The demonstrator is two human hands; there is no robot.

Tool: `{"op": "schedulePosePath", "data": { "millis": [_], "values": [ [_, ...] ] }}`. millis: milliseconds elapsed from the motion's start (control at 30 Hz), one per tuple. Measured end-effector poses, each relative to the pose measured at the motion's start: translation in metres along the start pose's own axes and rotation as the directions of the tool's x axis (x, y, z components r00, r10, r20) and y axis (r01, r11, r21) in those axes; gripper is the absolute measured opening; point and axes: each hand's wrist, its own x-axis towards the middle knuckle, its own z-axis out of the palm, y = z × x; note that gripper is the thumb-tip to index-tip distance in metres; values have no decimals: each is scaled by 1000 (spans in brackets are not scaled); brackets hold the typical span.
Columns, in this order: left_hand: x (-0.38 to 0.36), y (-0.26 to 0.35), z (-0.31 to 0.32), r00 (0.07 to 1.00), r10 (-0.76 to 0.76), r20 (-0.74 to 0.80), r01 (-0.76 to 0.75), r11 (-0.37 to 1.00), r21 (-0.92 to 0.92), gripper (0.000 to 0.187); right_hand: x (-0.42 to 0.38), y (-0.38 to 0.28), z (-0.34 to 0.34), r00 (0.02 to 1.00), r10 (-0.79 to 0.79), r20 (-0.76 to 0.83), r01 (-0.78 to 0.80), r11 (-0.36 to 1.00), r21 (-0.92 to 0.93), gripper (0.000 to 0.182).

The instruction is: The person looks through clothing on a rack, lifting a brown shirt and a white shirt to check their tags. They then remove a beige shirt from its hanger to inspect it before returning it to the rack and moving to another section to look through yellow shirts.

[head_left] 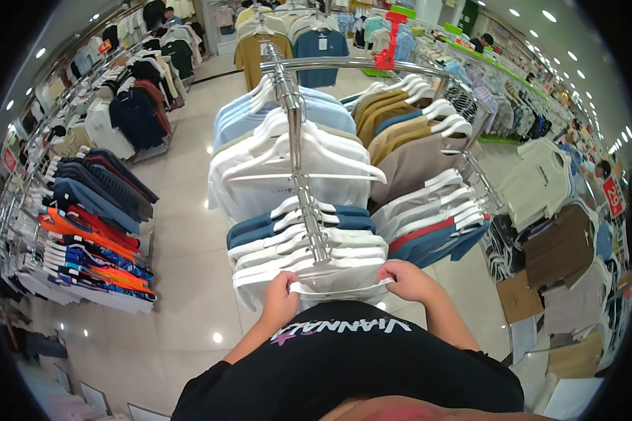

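Note:
My left hand [281, 295] is closed, its fingers pinching one end of the upper edge of a white garment [340, 290]. At the other end of that edge, my right hand [406, 281] is closed on it too. The edge runs stretched between both hands, close in front of my black shirt [351, 351]; whether the garment is a top or something else I cannot make out. Just beyond it, white shirts [260, 268] hang on white hangers from a chrome rail [295, 133]. Behind those come blue shirts [249, 228] and a front-facing white shirt [288, 186].
To the right on the same rack hang brown shirts [383, 116] and grey-white shirts [421, 203]. A red sign holder [386, 52] stands on the top bar. Bright sportswear [95, 245] fills a left rack. More garments [562, 245] line the right. Tiled floor [186, 274] lies between.

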Motion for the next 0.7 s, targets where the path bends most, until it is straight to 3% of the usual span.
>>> {"op": "schedulePosePath", "data": {
  "millis": [33, 100, 133, 200, 267, 300, 367, 400, 467, 533, 600, 700],
  "values": [
    [0, -6, 5, 999, -34, 22, 36, 992, -125, 12, 13, -1, -10, 989, 7, 149, -7, 1000, -3, 24],
    [-1, -9, 11, 997, -33, 63, 51, 950, -307, 10, 40, -13, -27, 988, -75, 134, 78, 997, -18, 25],
    [-2, -9, 13, 997, -55, 48, 67, 951, -303, 10, 56, -18, -35, 983, -150, 102, 154, 987, -34, 25],
    [0, -11, 17, 995, -68, 74, 91, 920, -381, 12, 104, -19, -50, 934, -337, -116, 336, 941, -25, 26],
    [0, -16, 21, 995, -95, 42, 104, 924, -368, 13, 143, -34, -64, 809, -473, -349, 434, 881, -188, 27],
    [0, -16, 22, 994, -105, 35, 110, 926, -361, 13, 161, -43, -70, 806, -486, -339, 451, 874, -182, 27],
    [0, -17, 25, 994, -112, 7, 108, 937, -332, 13, 193, -62, -79, 668, -571, -477, 499, 819, -282, 35],
    [0, -18, 25, 991, -137, 10, 131, 925, -356, 13, 205, -69, -80, 658, -588, -470, 521, 806, -279, 35],
    [0, -19, 23, 992, -119, 37, 124, 931, -343, 14, 229, -78, -77, 766, -503, -399, 423, 863, -276, 43],
    [-1, -21, 24, 990, -139, 23, 138, 922, -362, 15, 248, -82, -70, 768, -516, -378, 447, 856, -261, 47],
    [-4, -22, 26, 987, -162, 0, 151, 915, -375, 15, 258, -90, -65, 864, -405, -299, 391, 914, -107, 42],
    [-6, -17, 25, 988, -152, -23, 133, 919, -372, 14, 265, -99, -65, 876, -402, -267, 413, 911, -18, 38]
  ]
}}
